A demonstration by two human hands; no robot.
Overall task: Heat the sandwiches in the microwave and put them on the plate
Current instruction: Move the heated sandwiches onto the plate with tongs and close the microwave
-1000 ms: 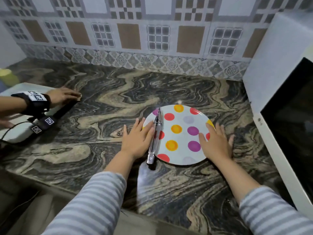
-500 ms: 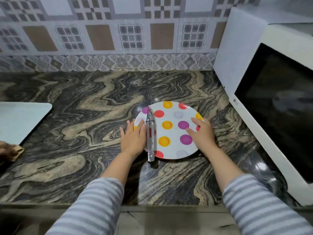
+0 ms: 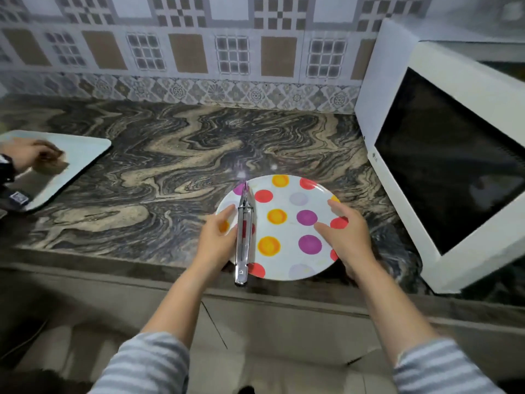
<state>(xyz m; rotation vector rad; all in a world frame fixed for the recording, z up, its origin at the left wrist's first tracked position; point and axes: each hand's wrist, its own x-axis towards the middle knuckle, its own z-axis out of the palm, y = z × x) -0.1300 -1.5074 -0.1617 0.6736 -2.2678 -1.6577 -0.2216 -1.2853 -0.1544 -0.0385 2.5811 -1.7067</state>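
Observation:
A white plate [image 3: 287, 231] with coloured dots is at the counter's front edge, just left of the microwave [image 3: 443, 166]. The microwave is white and its dark door is closed. Metal tongs [image 3: 243, 240] lie closed along the plate's left side, handle toward me. My left hand [image 3: 214, 243] holds the plate's left rim with its thumb on top, beside the tongs. My right hand [image 3: 350, 237] holds the right rim, two digits lying over the plate. No sandwich is on the plate.
A white board [image 3: 82, 149] lies at the far left of the marbled counter [image 3: 170, 172]. Another person's hand [image 3: 25, 152] rests on it over a blurred brownish thing. The tiled wall runs along the back.
My hands went from lying flat beside the plate to holding its rims. The plate with the tongs now sits nearer the front edge. The other person's hand is back on the white board.

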